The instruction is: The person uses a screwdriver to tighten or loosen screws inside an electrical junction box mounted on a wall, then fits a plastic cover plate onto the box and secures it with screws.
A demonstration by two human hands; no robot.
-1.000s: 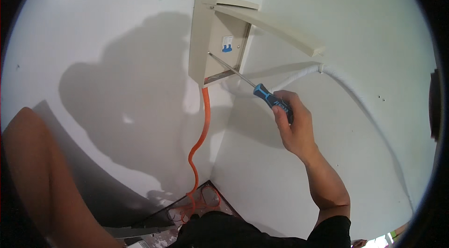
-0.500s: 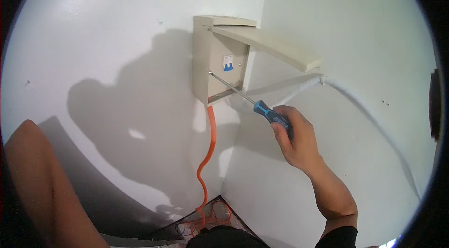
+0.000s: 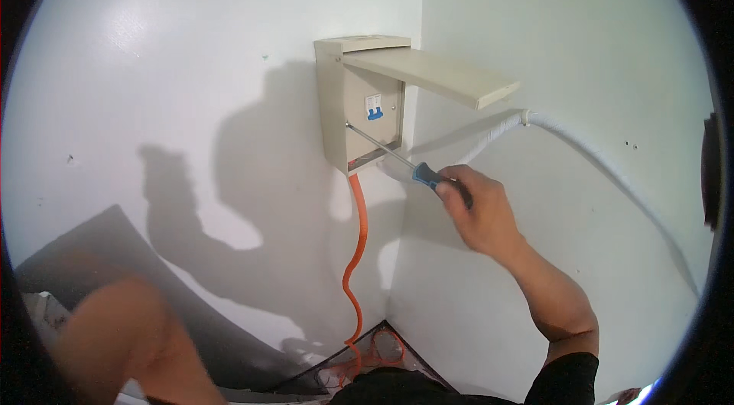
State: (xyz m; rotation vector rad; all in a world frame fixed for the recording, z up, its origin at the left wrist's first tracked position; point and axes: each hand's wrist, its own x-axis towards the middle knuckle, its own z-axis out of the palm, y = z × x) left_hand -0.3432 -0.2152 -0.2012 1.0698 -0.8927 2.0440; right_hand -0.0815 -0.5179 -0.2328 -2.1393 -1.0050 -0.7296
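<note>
My right hand is closed around the black-and-blue handle of a screwdriver. Its metal shaft runs up to the left, and the tip meets a screw at the left edge of the inner panel of a beige metal electrical box. A white circuit breaker with blue switches sits in that panel, with another small screw to its right. The box's hinged lid is raised, sticking out toward the right. At the lower left my bent left arm is smeared by motion; no left hand can be made out there.
An orange corrugated conduit drops from the box to loose orange tubing in the floor corner. White wrapped conduit crosses the right wall, held by a clip. A dark grey panel leans at left.
My left arm has shifted right and down in the view and is now blurred. The right hand keeps its hold, with the screwdriver tip still at the same screw. The view has shifted slightly.
</note>
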